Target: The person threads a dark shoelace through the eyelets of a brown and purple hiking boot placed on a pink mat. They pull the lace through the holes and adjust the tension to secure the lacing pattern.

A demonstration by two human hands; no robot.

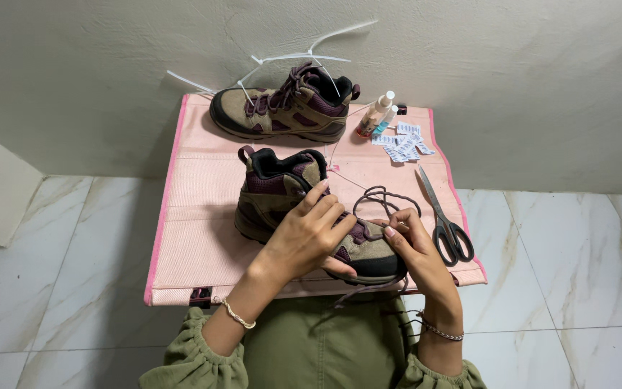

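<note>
- While I look down, my left hand (309,232) lies curled over the near boot (311,216) at the bench's (188,238) front edge.
- My right hand (410,245) pinches the dark lace (383,198) by the boot's toe.
- Scissors (444,220) lie along the right edge.
- A second boot (282,108) sits at the back edge.

Home interior, likely corner of room or hallway. Floor (577,245) of glossy white marble-look tiles with grey veining. Plain off-white plastered wall (527,79) behind. Makeshift work surface: low pink fabric-covered stand (188,180) pushed against wall. Household odds at its far right corner: small spray bottles (377,115), paper sachets (404,142); scissors (444,216) along right edge. No workshop fittings.
</note>
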